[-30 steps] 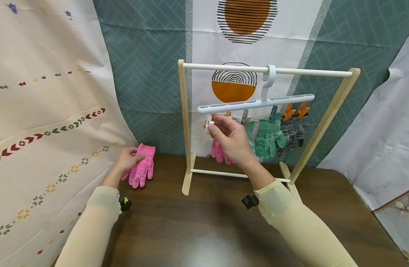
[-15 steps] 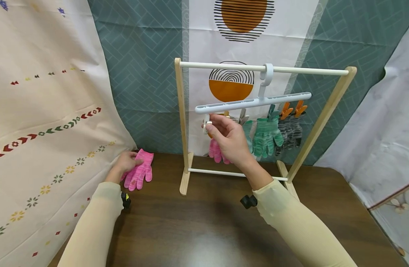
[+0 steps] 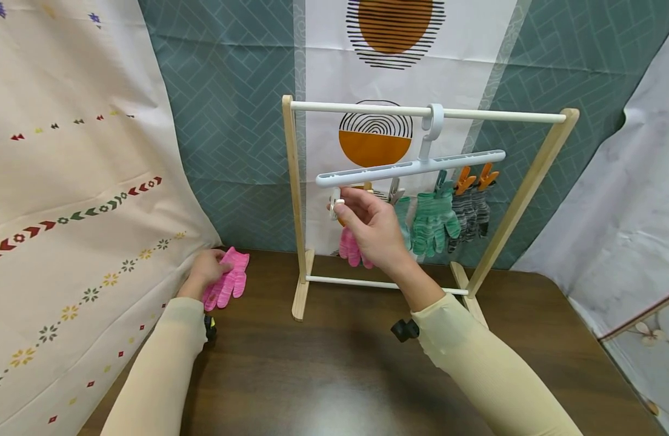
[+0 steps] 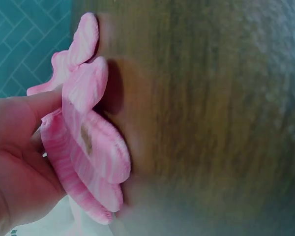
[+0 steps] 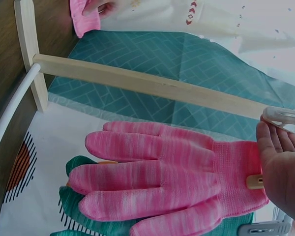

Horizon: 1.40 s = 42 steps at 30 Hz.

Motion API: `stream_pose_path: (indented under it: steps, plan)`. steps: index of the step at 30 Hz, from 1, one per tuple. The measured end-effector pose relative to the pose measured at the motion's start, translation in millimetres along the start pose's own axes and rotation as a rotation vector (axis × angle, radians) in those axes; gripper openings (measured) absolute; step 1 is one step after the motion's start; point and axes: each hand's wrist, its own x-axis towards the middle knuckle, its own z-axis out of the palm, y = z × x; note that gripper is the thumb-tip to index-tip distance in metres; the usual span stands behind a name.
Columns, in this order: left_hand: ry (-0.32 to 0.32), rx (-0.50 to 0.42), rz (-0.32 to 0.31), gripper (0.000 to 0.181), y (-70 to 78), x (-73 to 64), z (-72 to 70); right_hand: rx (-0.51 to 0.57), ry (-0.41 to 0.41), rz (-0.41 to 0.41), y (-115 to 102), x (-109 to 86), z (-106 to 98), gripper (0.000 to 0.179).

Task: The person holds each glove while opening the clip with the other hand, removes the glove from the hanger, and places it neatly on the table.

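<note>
Low at the left of the table, my left hand [image 3: 206, 269] pinches a pink knit glove [image 3: 232, 281]. In the left wrist view this glove [image 4: 91, 132] has its fingers against the wood and a small brown mark on it. My right hand [image 3: 379, 230] pinches a white clothespin [image 3: 335, 206] hanging beneath the left end of the pale grey hanger [image 3: 378, 174]. Right beside that hand, another pink glove [image 5: 152, 172] hangs from a tan clothespin [image 5: 254, 182]; in the head view my right hand partly covers it.
The hanger hooks over the white top bar [image 3: 362, 109] of a wooden rack [image 3: 294, 181]. Farther right along it hang green gloves [image 3: 429, 224] and dark grey gloves [image 3: 471, 215], held by grey, teal and orange clothespins. A patterned cream cloth [image 3: 94, 181] borders the left side.
My left hand and the pink glove have shifted slightly nearer me, and the hand covers more of the glove. The right hand stays on the white clothespin. The head view has drifted slightly.
</note>
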Motion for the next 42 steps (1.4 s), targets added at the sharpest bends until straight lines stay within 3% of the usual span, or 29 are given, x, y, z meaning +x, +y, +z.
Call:
stream_pose_path:
  steps: [7, 18, 27, 36, 42]
  plan:
    - [0.012, -0.032, -0.035, 0.045, -1.9, 0.7, 4.3, -0.004, 0.004, 0.002, -1, -0.1, 0, 0.036]
    - [0.099, 0.025, -0.015, 0.059, -1.8, -7.6, 9.7, 0.019, 0.003, -0.008, -3, -0.8, 1, 0.036]
    - [0.196, 0.032, 0.004, 0.059, 9.5, -12.5, 9.6, 0.004, 0.025, 0.005, -2, -3.2, -1, 0.040]
    - [0.349, -0.084, 0.054, 0.057, 29.2, -20.8, 8.0, 0.000, 0.001, -0.021, -1, -9.5, -9, 0.041]
    - [0.414, -0.176, 0.065, 0.056, 45.4, -26.3, 3.3, 0.012, -0.017, -0.050, -6, -16.0, -16, 0.038]
